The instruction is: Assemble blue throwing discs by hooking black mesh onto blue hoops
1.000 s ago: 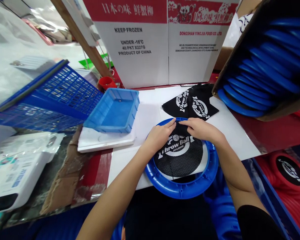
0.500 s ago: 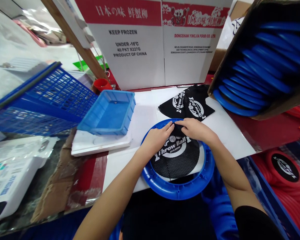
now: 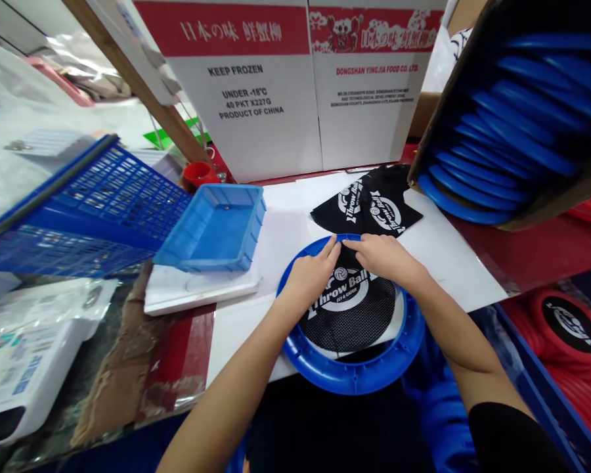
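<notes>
- the blue ring lies on a white sheet on the red surface, its near rim reaching past the sheet's near edge.
- a round black cloth, partly mesh and printed "throw ball", lies inside the ring; at the near side of the ring a gap shows between cloth and rim.
- the left hand lies over the far left part of the ring, fingers close together and tips at the far rim; whether it pinches the cloth, i cannot tell.
- the right hand lies over the far right part of the ring, forefinger stretched to the far rim just beside the left fingertips, other fingers curled; its thumb is hidden, so i cannot tell whether it pinches.
- just beyond the ring, more black cloths with white print lie overlapping.
- left of the ring, a blue tray sits on a white slab, with a blue basket further left.
- well beyond the ring stands a white carton.
- right of the ring and beyond it, a tilted cardboard box holds many blue rings.
- right of the ring and lower, red rings fill a blue crate.
</notes>
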Demonstrator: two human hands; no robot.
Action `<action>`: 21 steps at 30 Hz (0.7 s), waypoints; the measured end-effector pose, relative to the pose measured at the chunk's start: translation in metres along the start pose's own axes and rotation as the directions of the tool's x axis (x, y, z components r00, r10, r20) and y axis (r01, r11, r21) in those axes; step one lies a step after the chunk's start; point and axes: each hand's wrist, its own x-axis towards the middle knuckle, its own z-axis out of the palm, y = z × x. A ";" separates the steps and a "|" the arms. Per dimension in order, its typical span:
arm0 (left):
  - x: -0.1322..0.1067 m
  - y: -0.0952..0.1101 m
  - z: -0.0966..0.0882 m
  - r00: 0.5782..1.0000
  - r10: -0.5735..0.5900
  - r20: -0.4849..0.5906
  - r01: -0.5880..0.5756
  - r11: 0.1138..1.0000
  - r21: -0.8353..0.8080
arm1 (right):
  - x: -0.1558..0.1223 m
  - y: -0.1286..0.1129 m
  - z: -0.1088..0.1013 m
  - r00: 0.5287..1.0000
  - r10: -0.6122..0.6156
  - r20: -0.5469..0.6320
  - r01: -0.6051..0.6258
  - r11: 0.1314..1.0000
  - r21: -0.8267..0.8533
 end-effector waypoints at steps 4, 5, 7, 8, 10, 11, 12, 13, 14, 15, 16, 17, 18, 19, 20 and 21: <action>0.004 0.003 0.001 0.999 -0.023 -0.025 0.023 1.000 -0.009 | 0.003 -0.007 0.001 1.000 -0.010 -0.006 0.009 0.999 -0.041; 0.004 0.003 0.001 0.999 -0.026 -0.036 0.025 0.999 -0.022 | 0.004 -0.008 0.001 1.000 -0.011 -0.004 0.011 0.999 -0.046; 0.003 0.000 0.003 0.998 -0.022 -0.060 0.018 0.998 -0.062 | 0.005 -0.008 0.001 1.000 -0.018 -0.002 0.018 0.999 -0.037; 0.002 -0.003 0.004 0.997 -0.014 -0.076 0.007 0.996 -0.086 | 0.005 -0.006 0.001 1.000 -0.024 -0.004 0.024 0.999 -0.021; -0.004 -0.012 0.003 0.992 0.001 -0.129 -0.019 0.991 -0.135 | 0.007 0.001 0.002 0.999 -0.044 -0.015 0.044 0.999 0.030; -0.009 -0.018 0.001 0.985 -0.004 -0.171 -0.023 0.988 -0.155 | 0.008 0.005 0.002 0.998 -0.057 -0.020 0.058 0.996 0.065; -0.015 -0.022 -0.002 0.975 -0.023 -0.221 -0.017 0.984 -0.176 | 0.010 0.011 0.001 0.997 -0.071 -0.022 0.073 0.992 0.106; -0.022 -0.026 -0.006 0.961 -0.054 -0.271 -0.001 0.980 -0.198 | 0.011 0.016 0.001 0.996 -0.087 -0.019 0.089 0.984 0.154; -0.029 -0.027 -0.009 0.946 -0.086 -0.313 0.014 0.974 -0.226 | 0.012 0.021 0.000 0.994 -0.105 -0.014 0.106 0.973 0.207; -0.038 -0.025 -0.013 0.935 -0.107 -0.339 0.017 0.966 -0.259 | 0.013 0.026 0.000 0.992 -0.125 -0.005 0.122 0.958 0.261; -0.047 -0.020 -0.016 0.932 -0.105 -0.346 -0.002 0.955 -0.295 | 0.014 0.030 -0.001 0.990 -0.144 0.002 0.136 0.941 0.310; -0.057 -0.012 -0.017 0.938 -0.080 -0.338 -0.039 0.943 -0.330 | 0.014 0.034 -0.002 0.987 -0.161 0.006 0.149 0.926 0.348; -0.066 -0.001 -0.016 0.949 -0.023 -0.314 -0.097 0.927 -0.362 | 0.014 0.036 -0.002 0.985 -0.174 0.003 0.161 0.915 0.371; -0.075 0.012 -0.014 0.957 0.048 -0.285 -0.160 0.909 -0.384 | 0.014 0.037 -0.003 0.984 -0.181 -0.002 0.168 0.910 0.379; -0.082 0.026 -0.011 0.961 0.109 -0.254 -0.206 0.896 -0.394 | 0.013 0.037 -0.002 0.983 -0.182 -0.009 0.172 0.910 0.376; -0.089 0.038 -0.006 0.964 0.155 -0.216 -0.232 0.889 -0.396 | 0.011 0.036 -0.002 0.984 -0.177 -0.019 0.172 0.915 0.365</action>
